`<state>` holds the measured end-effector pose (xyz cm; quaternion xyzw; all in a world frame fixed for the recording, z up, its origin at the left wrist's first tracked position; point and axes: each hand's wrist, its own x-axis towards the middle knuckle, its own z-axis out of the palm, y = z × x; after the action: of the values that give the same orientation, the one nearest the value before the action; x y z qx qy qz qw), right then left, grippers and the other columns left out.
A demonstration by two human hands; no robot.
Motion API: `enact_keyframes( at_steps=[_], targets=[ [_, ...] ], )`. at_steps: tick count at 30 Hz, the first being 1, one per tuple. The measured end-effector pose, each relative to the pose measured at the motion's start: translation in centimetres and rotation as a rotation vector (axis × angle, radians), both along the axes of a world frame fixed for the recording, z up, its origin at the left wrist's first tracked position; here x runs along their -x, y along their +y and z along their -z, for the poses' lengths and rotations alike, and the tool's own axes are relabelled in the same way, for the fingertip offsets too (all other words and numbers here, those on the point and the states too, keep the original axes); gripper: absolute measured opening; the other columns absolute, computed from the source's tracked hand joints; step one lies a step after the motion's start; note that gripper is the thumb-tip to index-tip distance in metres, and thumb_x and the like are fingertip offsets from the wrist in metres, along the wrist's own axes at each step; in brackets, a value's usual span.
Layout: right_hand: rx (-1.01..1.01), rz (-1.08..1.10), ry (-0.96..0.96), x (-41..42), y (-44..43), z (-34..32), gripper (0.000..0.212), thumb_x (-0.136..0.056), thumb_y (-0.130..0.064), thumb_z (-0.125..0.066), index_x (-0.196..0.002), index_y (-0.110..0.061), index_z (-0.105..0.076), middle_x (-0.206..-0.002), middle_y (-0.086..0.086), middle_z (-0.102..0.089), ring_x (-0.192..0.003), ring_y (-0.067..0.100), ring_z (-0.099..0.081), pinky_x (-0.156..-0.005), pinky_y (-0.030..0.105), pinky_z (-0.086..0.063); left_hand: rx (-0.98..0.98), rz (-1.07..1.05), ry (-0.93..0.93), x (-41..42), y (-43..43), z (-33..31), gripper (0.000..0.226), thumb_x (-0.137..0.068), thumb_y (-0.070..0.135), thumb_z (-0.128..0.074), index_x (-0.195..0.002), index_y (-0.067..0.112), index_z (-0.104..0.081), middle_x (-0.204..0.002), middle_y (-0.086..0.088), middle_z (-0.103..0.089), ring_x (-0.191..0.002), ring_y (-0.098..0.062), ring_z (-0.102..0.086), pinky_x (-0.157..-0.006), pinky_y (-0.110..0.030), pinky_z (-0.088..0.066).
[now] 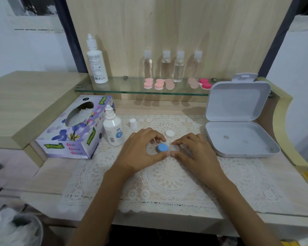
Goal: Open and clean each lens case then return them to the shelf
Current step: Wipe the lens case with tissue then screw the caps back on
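A lens case [167, 148] with a blue cap on its left well lies on the lace mat, its right well uncapped and pale. My left hand [140, 150] curls round the blue-capped side, thumb and fingers pinching it. My right hand [194, 151] pinches the case's right side between thumb and forefinger. A loose white cap [169, 133] lies just behind the case. Several pink lens cases [158, 84] and a red one [205, 83] sit on the glass shelf [114, 90].
A solution bottle [113, 128] stands left of my hands with its white cap [133, 123] off beside it. A tissue box [75, 128] is further left. An open grey plastic box [238, 137] lies at right. Clear bottles [179, 66] and a tall white bottle [95, 61] stand on the shelf.
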<state>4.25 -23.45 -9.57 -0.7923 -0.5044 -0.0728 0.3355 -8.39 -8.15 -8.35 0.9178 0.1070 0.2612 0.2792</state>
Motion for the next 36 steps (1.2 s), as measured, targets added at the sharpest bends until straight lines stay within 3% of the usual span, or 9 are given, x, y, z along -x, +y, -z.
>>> enact_keyframes(
  at_steps=[3, 8, 11, 16, 21, 25, 31, 36],
  targets=[
    [0.002, 0.0, -0.001, -0.02, -0.01, 0.03, 0.032, -0.083, -0.046, -0.066, -0.107, -0.025, -0.068, -0.099, -0.012, -0.058, -0.092, 0.006, -0.043, -0.077, 0.027, -0.037, -0.019, -0.011, 0.01, -0.02, -0.01, 0.01, 0.034, -0.071, 0.06, -0.066, -0.094, 0.036, -0.061, -0.087, 0.02, -0.062, -0.09, 0.0, -0.054, -0.084, -0.031, -0.042],
    [0.002, -0.004, 0.003, -0.03, -0.02, 0.04, 0.033, -0.083, -0.046, -0.066, -0.108, -0.025, -0.067, -0.099, -0.012, -0.057, -0.094, 0.007, -0.043, -0.078, 0.029, -0.039, 0.006, 0.038, -0.001, 0.14, -0.15, -0.08, 0.022, -0.073, 0.034, -0.062, -0.094, 0.031, -0.064, -0.092, 0.022, -0.061, -0.094, -0.001, -0.053, -0.088, -0.031, -0.039],
    [-0.002, -0.008, 0.002, -0.04, 0.02, 0.04, 0.036, -0.081, -0.049, -0.063, -0.107, -0.025, -0.068, -0.098, -0.012, -0.058, -0.093, 0.008, -0.044, -0.076, 0.028, -0.038, -0.046, 0.078, 0.012, 0.08, -0.06, -0.05, 0.029, -0.071, 0.038, -0.056, -0.097, 0.031, -0.064, -0.1, 0.021, -0.06, -0.098, -0.001, -0.053, -0.088, -0.033, -0.04],
    [0.0, 0.003, -0.017, -0.04, 0.0, 0.06, 0.032, -0.082, -0.046, -0.067, -0.106, -0.024, -0.068, -0.099, -0.011, -0.059, -0.093, 0.007, -0.044, -0.077, 0.025, -0.036, -0.052, -0.017, 0.04, -0.08, 0.0, 0.07, 0.046, -0.07, 0.071, -0.058, -0.1, 0.036, -0.062, -0.096, 0.021, -0.058, -0.095, -0.001, -0.053, -0.087, -0.028, -0.039],
    [-0.003, -0.002, -0.003, 0.04, -0.04, 0.01, 0.033, -0.082, -0.045, -0.067, -0.107, -0.024, -0.068, -0.099, -0.012, -0.059, -0.093, 0.007, -0.043, -0.076, 0.024, -0.034, -0.055, 0.021, 0.008, -0.14, 0.02, 0.16, 0.025, -0.074, 0.052, -0.059, -0.093, 0.036, -0.062, -0.092, 0.022, -0.061, -0.095, 0.0, -0.051, -0.088, -0.031, -0.039],
    [0.0, -0.004, -0.002, 0.03, -0.09, 0.01, 0.032, -0.082, -0.044, -0.068, -0.108, -0.024, -0.068, -0.1, -0.011, -0.059, -0.094, 0.008, -0.043, -0.077, 0.026, -0.034, -0.059, 0.085, -0.01, -0.09, 0.04, 0.33, 0.026, -0.073, 0.036, -0.057, -0.097, 0.031, -0.065, -0.098, 0.021, -0.062, -0.1, -0.002, -0.052, -0.089, -0.034, -0.039],
    [-0.004, 0.001, -0.013, 0.0, -0.05, 0.06, 0.035, -0.083, -0.049, -0.064, -0.106, -0.024, -0.068, -0.099, -0.01, -0.06, -0.093, 0.007, -0.043, -0.076, 0.025, -0.034, -0.051, 0.005, 0.003, -0.17, 0.17, 0.27, 0.038, -0.073, 0.066, -0.059, -0.099, 0.038, -0.061, -0.098, 0.023, -0.058, -0.098, 0.001, -0.051, -0.089, -0.028, -0.038],
    [0.0, 0.003, -0.005, 0.03, -0.1, 0.03, 0.033, -0.082, -0.045, -0.067, -0.107, -0.023, -0.068, -0.1, -0.01, -0.06, -0.094, 0.008, -0.044, -0.078, 0.028, -0.037, -0.077, 0.015, -0.003, -0.25, 0.21, 0.42, 0.03, -0.075, 0.057, -0.06, -0.094, 0.034, -0.064, -0.092, 0.021, -0.061, -0.095, 0.0, -0.051, -0.088, -0.031, -0.039]
  ],
)
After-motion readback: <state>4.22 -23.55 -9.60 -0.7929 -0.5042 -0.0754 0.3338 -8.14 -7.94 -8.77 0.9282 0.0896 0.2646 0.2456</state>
